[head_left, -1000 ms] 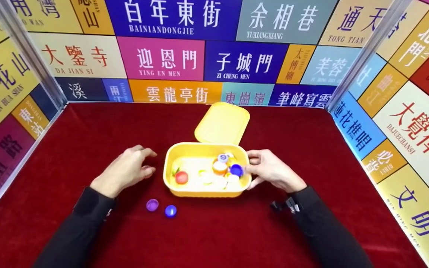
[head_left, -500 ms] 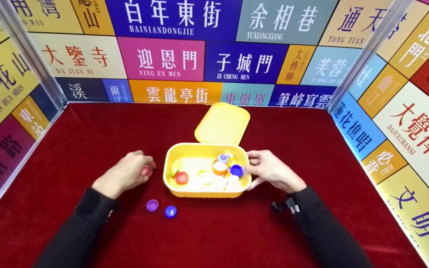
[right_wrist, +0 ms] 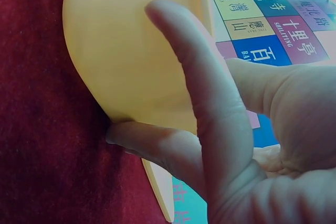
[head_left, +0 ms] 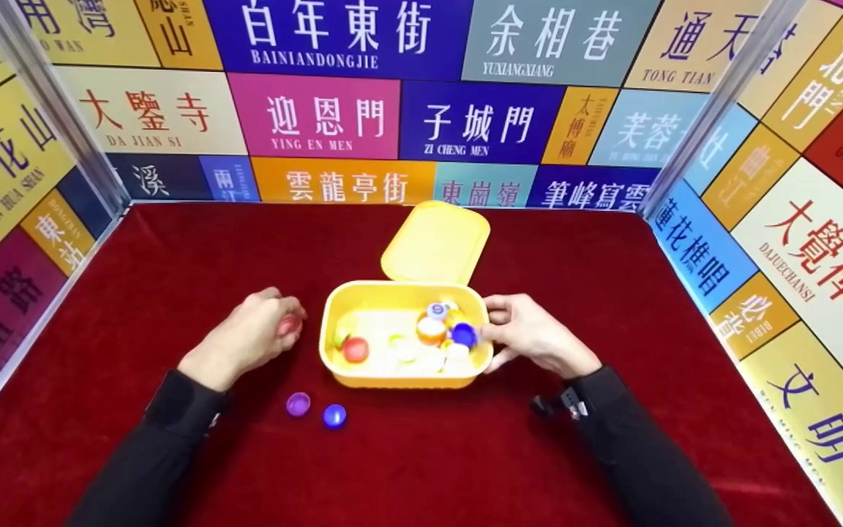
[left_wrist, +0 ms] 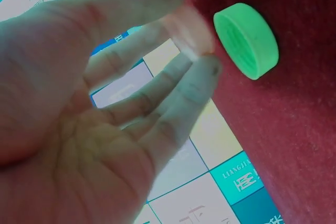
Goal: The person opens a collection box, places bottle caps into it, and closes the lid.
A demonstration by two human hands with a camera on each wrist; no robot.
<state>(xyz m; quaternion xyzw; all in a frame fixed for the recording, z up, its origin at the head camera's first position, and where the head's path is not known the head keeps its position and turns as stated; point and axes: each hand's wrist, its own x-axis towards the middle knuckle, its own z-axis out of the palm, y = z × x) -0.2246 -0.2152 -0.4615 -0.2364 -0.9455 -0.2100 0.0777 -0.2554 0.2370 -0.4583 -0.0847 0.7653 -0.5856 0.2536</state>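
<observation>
My left hand (head_left: 249,333), left of the yellow plastic box (head_left: 399,382), holds a small red bottle cap (head_left: 290,324) at its fingertips. In the left wrist view the cap looks pale and blurred, and a green bottle cap (left_wrist: 247,40) on its side lies just past the fingers. From the head view this green cap is hidden. My right hand (head_left: 535,333) grips the right end of the box, fingers at its rim and end wall. In the right wrist view my thumb lies along that yellow wall (right_wrist: 121,56). A purple cap (head_left: 298,404) and a blue cap (head_left: 334,416) lie in front of the box.
Inside the box are a red cap (head_left: 355,350), an orange-and-white cap (head_left: 432,331), a dark blue cap (head_left: 463,336) and several paler ones. A yellow lid (head_left: 436,241) lies behind the box on the red cloth (head_left: 407,468). Printed panels (head_left: 326,117) wall in the table.
My left hand was reaching beside the box; its fingers then closed on the red cap, which now shows, raised slightly since half a second ago. My right hand stays on the box.
</observation>
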